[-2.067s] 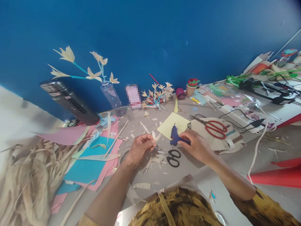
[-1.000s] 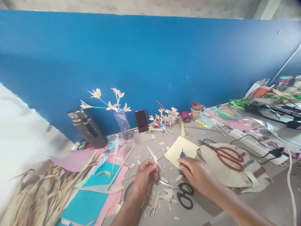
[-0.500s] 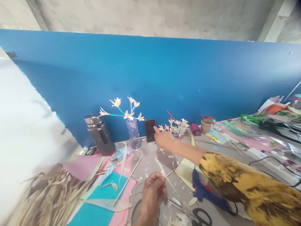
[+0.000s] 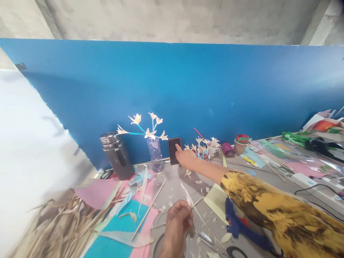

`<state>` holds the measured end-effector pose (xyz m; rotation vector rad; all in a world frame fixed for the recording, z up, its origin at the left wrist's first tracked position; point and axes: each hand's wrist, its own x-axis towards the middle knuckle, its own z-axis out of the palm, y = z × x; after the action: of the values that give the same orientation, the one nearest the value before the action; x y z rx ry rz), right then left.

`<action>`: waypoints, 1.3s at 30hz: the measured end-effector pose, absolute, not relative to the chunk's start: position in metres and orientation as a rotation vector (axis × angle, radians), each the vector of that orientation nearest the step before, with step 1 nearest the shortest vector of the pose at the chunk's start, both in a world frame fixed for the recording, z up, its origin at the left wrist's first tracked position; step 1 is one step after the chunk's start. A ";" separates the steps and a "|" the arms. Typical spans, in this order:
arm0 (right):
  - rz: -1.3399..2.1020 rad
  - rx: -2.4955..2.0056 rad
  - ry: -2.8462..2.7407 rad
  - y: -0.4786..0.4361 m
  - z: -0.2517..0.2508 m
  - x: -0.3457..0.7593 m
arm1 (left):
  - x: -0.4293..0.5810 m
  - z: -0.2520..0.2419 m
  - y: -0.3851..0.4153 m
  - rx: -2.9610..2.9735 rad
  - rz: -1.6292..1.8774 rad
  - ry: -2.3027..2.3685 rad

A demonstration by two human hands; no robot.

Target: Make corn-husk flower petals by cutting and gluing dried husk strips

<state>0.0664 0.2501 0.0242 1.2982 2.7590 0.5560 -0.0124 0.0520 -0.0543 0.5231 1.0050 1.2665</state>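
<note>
My right hand (image 4: pixel 186 158), its arm in a yellow and brown sleeve, reaches to a dark phone (image 4: pixel 174 148) propped upright against the blue wall. Its index finger is stretched out at the phone's screen and the other fingers are partly curled, gripping nothing. Lower down, my left hand (image 4: pixel 178 218) is closed in a pinch. A thin pale stick (image 4: pixel 198 201) pokes out from its fingers. Close beside it, a pale pointed petal strip (image 4: pixel 186 195) lies on the table. White flowers on blue stems (image 4: pixel 149 133) stand in a clear bottle (image 4: pixel 156 157).
A dark flask (image 4: pixel 116 157) stands at the left, above dry husks (image 4: pixel 61 225) and coloured paper sheets (image 4: pixel 113 229). More small pale flowers (image 4: pixel 204 145) are right of the phone. A blue glue gun (image 4: pixel 242 229), scissors (image 4: pixel 236 252) and a power strip (image 4: pixel 317 190) lie at the right.
The view has shifted slightly, so everything sits a little lower and further right. My right index finger stays at the phone, and my left hand keeps its pinch.
</note>
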 end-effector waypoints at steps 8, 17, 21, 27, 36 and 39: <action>0.522 1.299 2.738 0.256 0.023 0.068 | -0.013 -0.061 0.053 0.536 1.284 1.008; 0.477 1.301 2.735 0.248 0.029 0.067 | -0.013 -0.058 0.049 0.545 1.250 0.995; 0.453 1.311 2.757 0.229 0.041 0.079 | -0.013 -0.060 0.050 0.540 1.269 0.995; 0.350 1.431 2.710 0.159 0.047 0.150 | -0.014 -0.054 0.049 0.546 1.271 0.990; -0.257 1.589 2.522 0.057 0.002 0.252 | -0.009 -0.045 0.044 0.729 1.234 1.016; -0.301 1.641 2.486 0.047 -0.003 0.251 | -0.008 -0.044 0.041 0.761 1.210 1.031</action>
<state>0.2505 0.0467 -0.0027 1.6406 2.4860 -0.3011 -0.0078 0.0409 -0.0441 0.7614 1.0311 1.2104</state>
